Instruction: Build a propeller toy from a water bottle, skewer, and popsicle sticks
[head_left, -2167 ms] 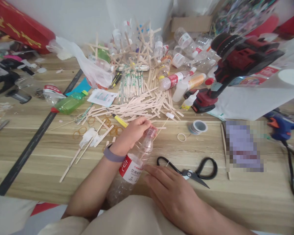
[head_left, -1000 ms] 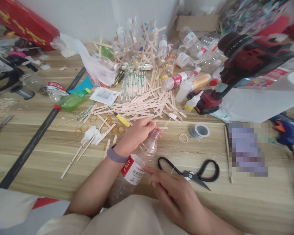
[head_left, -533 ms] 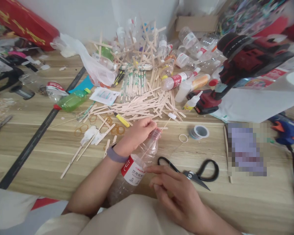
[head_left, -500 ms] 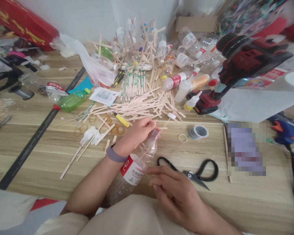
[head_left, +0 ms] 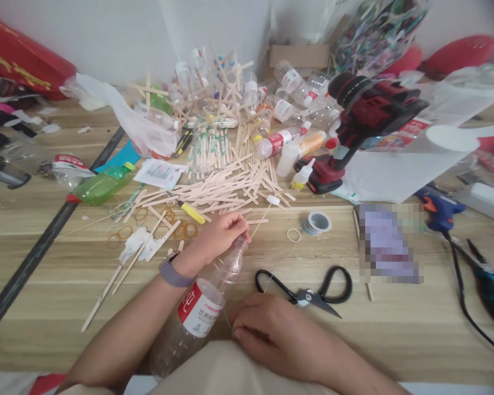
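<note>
A clear plastic bottle (head_left: 212,323) with a red and white label leans tilted against my clothing, its neck pointing up and away. My left hand (head_left: 222,236) is closed around the neck, fingertips pinched at the mouth. A thin wooden stick (head_left: 260,222) with a white piece on its far end projects beside those fingertips; whether they grip it is hidden. My right hand (head_left: 271,334) is curled near the bottle's side, and a fine thread (head_left: 227,318) runs into its fingers. Just beyond lie black-handled scissors (head_left: 308,296), blades partly spread.
A thread spool (head_left: 318,223) and a small ring (head_left: 293,235) lie past the scissors. Loose craft sticks (head_left: 214,184), a yellow cutter (head_left: 191,212), a glue bottle (head_left: 302,174) and a red drill (head_left: 354,120) stand behind. Glue gun (head_left: 440,211) and pliers (head_left: 488,285) are right.
The view has shifted, so most things sit further left. My right hand's fingers have curled in closer together, with thread now visible at them. My left hand stays at the bottle's neck.
</note>
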`<state>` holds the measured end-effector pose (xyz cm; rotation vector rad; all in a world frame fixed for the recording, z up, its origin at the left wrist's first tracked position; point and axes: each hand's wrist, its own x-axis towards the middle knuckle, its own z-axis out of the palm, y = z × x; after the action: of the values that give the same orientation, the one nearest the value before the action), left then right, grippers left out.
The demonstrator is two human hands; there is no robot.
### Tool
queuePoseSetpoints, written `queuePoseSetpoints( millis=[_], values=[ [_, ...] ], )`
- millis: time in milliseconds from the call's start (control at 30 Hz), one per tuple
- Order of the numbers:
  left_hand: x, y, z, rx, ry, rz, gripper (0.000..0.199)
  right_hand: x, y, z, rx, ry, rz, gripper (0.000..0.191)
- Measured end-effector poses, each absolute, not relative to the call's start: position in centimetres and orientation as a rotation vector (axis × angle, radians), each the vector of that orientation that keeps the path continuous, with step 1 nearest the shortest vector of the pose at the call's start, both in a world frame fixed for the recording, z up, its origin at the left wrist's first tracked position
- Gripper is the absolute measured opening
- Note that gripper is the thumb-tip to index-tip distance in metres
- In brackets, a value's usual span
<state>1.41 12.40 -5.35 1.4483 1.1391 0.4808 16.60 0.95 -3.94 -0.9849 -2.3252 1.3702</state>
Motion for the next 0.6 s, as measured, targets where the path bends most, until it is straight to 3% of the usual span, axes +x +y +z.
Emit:
queuePoseSetpoints(
  millis=[400,600],
  values=[
    [1.5,13.6,-5.9,1.504,1.237,0.417,0.023,17.9,1.9,-4.2,-1.230,-2.433,1.225,0.020],
    [1.7,14.2,-6.5,1.466,1.240,0.351,0.023,20.0,4.0,-5.6,-1.510,-1.829,1.113,0.017]
  ],
)
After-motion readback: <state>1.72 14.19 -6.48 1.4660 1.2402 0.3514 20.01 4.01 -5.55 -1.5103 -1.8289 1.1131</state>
